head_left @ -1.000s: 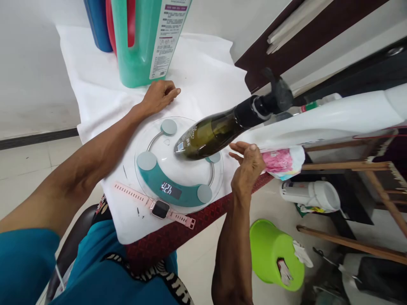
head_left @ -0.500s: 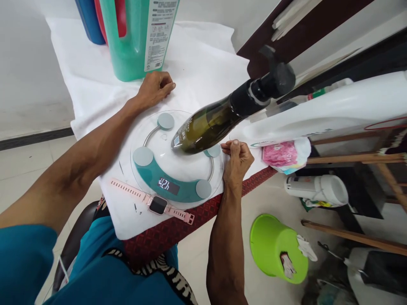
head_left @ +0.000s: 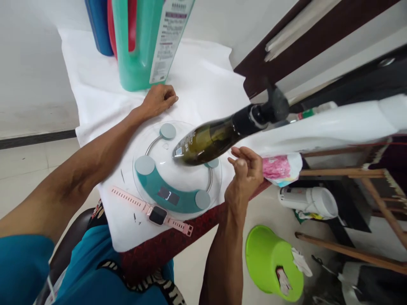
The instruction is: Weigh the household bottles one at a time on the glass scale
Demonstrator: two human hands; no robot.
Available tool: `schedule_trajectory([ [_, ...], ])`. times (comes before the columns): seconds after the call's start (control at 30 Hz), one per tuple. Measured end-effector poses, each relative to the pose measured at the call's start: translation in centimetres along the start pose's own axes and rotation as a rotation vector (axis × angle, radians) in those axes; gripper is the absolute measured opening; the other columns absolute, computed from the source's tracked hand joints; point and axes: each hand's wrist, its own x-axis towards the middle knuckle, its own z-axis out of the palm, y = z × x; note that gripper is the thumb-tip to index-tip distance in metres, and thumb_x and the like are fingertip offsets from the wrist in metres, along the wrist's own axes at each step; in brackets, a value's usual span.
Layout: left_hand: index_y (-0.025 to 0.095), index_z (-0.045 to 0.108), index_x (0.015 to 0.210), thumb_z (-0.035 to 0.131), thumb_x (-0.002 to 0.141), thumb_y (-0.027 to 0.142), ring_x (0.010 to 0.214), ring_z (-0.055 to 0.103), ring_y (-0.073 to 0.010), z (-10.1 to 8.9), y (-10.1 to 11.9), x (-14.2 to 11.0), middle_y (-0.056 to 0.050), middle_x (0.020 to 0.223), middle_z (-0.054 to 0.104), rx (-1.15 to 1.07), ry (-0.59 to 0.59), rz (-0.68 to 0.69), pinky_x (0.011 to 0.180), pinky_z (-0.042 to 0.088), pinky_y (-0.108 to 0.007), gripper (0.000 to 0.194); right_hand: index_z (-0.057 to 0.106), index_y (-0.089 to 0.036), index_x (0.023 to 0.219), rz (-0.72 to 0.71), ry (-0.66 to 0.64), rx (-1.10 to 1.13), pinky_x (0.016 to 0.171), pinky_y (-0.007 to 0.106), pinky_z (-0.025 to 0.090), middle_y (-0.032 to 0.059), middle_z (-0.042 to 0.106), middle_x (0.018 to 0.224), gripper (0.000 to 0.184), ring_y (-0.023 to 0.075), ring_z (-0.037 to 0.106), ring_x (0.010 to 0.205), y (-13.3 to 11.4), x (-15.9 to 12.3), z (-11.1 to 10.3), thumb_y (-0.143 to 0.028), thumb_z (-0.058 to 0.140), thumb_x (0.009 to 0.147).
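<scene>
A dark green pump bottle (head_left: 206, 142) with a black pump top stands on the glass bathroom scale (head_left: 165, 199). Beside the bottle, my right hand (head_left: 244, 173) is raised with its fingers apart, holding nothing. My left hand (head_left: 160, 100) rests on the white cloth past the scale's far edge, fingers curled in and nothing visible in them. Just behind it is a large green jug (head_left: 136, 67) with a printed label. A pink-strapped smartwatch (head_left: 157, 215) lies along the near edge of the scale, whose small display is lit.
Behind the green jug are a red container (head_left: 112, 31) and a blue container (head_left: 99, 27). The white cloth (head_left: 203, 72) covers the table. At the right are a white tube-like object (head_left: 333, 123), a pink-and-white package (head_left: 280, 168) and, on the floor, a lime-green bucket (head_left: 270, 258).
My right hand has lifted from the scale's edge and its fingers have spread. The scale's digits have changed to a bracket-like mark. The view has shifted slightly; my left hand stays put.
</scene>
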Motion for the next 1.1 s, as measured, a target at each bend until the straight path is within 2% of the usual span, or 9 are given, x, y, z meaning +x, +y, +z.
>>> schedule_trajectory([
  [0.07,0.017,0.075,0.097,0.063,0.102,0.038,0.088,0.064,-0.0225,0.2,-0.5,0.2,-0.008,0.087,0.075,0.004,0.015,0.039,0.086,0.049,-0.037,0.025,0.067,-0.028,0.139,-0.078,-0.203,0.030,0.112,0.058,0.062,0.0117,0.076,0.142,0.088,0.0365,0.072,0.140,-2.6,-0.8,0.8,-0.082,0.091,0.074],
  [0.13,0.016,0.078,0.098,0.063,0.101,0.034,0.086,0.065,-0.0225,0.1,-0.6,0.1,-0.008,0.086,0.075,0.025,0.023,0.056,0.084,0.050,-0.036,0.023,0.063,-0.028,0.145,-0.082,-0.371,-0.023,0.115,0.061,0.062,0.0137,0.073,0.147,0.099,0.0384,0.071,0.141,-4.5,-1.8,2.2,-0.075,0.101,0.066],
  [0.2,0.015,0.081,0.102,0.063,0.101,0.031,0.084,0.065,-0.0223,-0.1,-0.3,-0.1,-0.008,0.089,0.078,0.060,0.020,0.051,0.085,0.050,-0.036,0.024,0.062,-0.026,0.145,-0.040,-0.366,-0.135,0.112,0.063,0.063,0.0149,0.076,0.140,0.097,0.0382,0.074,0.131,-5.4,-2.9,3.9,-0.066,0.104,0.068],
  [0.33,0.013,0.084,0.107,0.063,0.105,0.027,0.088,0.071,-0.0252,-0.3,0.9,-0.8,-0.013,0.099,0.084,0.156,-0.016,0.048,0.085,0.050,-0.036,0.025,0.063,-0.023,0.140,-0.041,-0.220,-0.203,0.104,0.061,0.067,0.0126,0.080,0.121,0.087,0.0370,0.078,0.117,-5.5,-3.0,6.4,-0.062,0.101,0.072],
  [0.5,0.016,0.086,0.104,0.062,0.112,0.035,0.101,0.077,-0.0326,-0.6,2.7,-1.6,-0.017,0.108,0.086,0.323,-0.088,0.043,0.083,0.047,-0.039,0.032,0.061,-0.024,0.137,-0.120,-0.134,-0.088,0.113,0.057,0.063,0.0115,0.079,0.126,0.083,0.0336,0.076,0.124,-5.9,3.3,10.5,-0.055,0.098,0.070],
  [0.67,0.015,0.089,0.109,0.045,0.120,0.040,0.106,0.080,-0.0366,-1.3,3.6,-2.1,-0.022,0.112,0.086,0.410,-0.064,-0.082,0.085,0.048,-0.042,0.051,0.054,-0.027,0.126,-0.144,-0.146,0.034,0.115,0.055,0.060,0.0067,0.076,0.118,0.077,0.0305,0.074,0.118,-4.6,13.2,18.5,-0.051,0.094,0.064],
  [0.77,0.013,0.090,0.112,0.044,0.120,0.040,0.110,0.080,-0.0380,-1.4,3.5,-2.0,-0.024,0.116,0.086,0.433,-0.085,-0.121,0.088,0.050,-0.043,0.054,0.049,-0.030,0.123,-0.126,-0.195,0.041,0.113,0.053,0.061,0.0032,0.076,0.116,0.076,0.0284,0.075,0.116,-3.1,17.6,23.1,-0.047,0.093,0.064],
  [0.93,0.013,0.090,0.115,0.047,0.120,0.039,0.114,0.081,-0.0376,-1.4,3.4,-1.7,-0.024,0.117,0.085,0.458,-0.120,-0.136,0.091,0.052,-0.042,0.050,0.049,-0.030,0.125,-0.101,-0.266,0.008,0.116,0.054,0.060,0.0038,0.078,0.124,0.076,0.0298,0.075,0.124,-1.5,20.7,27.7,-0.043,0.095,0.065],
  [1.1,0.014,0.089,0.119,0.047,0.118,0.039,0.117,0.081,-0.0398,-1.4,3.5,-1.5,-0.025,0.120,0.085,0.488,-0.155,-0.125,0.091,0.053,-0.044,0.048,0.055,-0.026,0.135,-0.064,-0.356,-0.019,0.116,0.050,0.059,0.0070,0.081,0.132,0.078,0.0275,0.075,0.126,-1.3,21.1,29.1,-0.048,0.098,0.074],
])
